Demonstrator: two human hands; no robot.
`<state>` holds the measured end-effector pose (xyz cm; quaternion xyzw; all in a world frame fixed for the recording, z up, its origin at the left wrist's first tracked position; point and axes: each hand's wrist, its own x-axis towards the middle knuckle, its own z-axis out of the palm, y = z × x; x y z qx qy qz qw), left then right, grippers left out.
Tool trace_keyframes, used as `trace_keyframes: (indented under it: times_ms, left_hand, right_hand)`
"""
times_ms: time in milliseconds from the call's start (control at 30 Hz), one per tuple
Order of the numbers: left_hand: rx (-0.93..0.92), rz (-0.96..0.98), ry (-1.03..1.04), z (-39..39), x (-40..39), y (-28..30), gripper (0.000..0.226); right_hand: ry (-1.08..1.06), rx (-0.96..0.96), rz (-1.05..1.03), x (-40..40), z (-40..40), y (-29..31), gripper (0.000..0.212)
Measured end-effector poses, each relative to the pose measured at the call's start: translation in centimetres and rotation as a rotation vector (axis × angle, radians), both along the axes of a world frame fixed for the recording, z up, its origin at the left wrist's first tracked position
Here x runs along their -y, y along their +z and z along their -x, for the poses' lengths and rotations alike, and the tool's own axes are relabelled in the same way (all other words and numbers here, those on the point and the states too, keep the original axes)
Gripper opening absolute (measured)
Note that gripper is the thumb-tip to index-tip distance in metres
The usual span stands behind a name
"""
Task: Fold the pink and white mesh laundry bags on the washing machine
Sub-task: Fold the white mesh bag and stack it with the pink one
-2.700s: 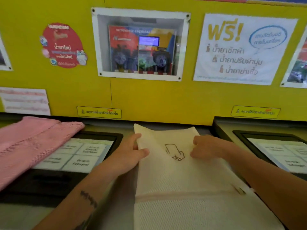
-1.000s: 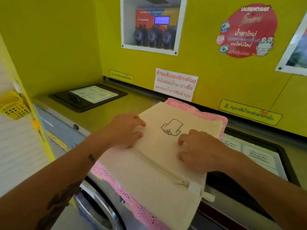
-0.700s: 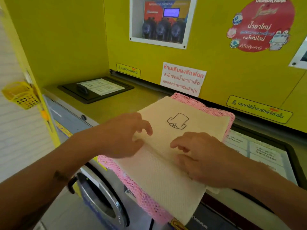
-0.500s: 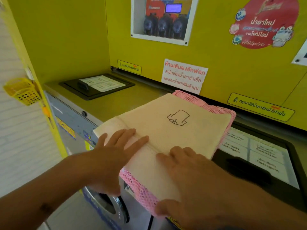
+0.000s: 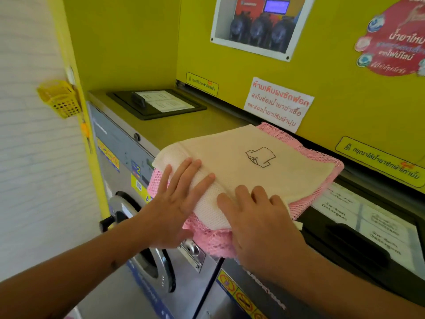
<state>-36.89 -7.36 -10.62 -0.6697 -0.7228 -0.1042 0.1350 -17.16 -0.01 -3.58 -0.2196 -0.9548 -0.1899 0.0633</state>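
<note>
white bag (image 5: 241, 162) now folded shorter over pink bag (image 5: 319, 194).

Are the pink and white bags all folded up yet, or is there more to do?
Nearly there, it seems. The white mesh bag already lies folded on top of the folded pink mesh bag, stacked on the washing machine. Right now the left hand and right hand press flat on the near edge, smoothing it. What is left looks like tidying the pink edge hanging over the front.
</note>
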Motion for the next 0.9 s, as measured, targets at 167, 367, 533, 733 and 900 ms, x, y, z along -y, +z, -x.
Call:
trace_keyframes:
  times_ms: [167, 367, 533, 733, 900]
  left_hand:
    - [0.049, -0.014, -0.035, -0.8, 2.0, -0.8, 0.138]
    - [0.16, -0.26, -0.033, -3.4, 0.9, -2.0, 0.133]
    - [0.222, -0.449, -0.115, -4.1, -1.0, -1.2, 0.12]
    - [0.189, -0.28, -0.316, -1.4, 0.5, 6.1, 0.065]
    - [0.243, 0.172, -0.39, -0.9, 0.6, 14.8, 0.026]
  right_hand:
    - [0.097, -0.098, 0.122, -0.9, -1.0, 1.5, 0.042]
    - [0.054, -0.331, 0.605, -1.9, -2.7, 4.6, 0.026]
    - [0.099, -0.415, 0.761, -2.0, -4.3, 6.1, 0.028]
    - [0.049, -0.209, 0.622, -3.6, -7.4, 6.6, 0.027]
    - [0.048, -0.221, 0.693, -4.0, -10.1, 9.1, 0.02]
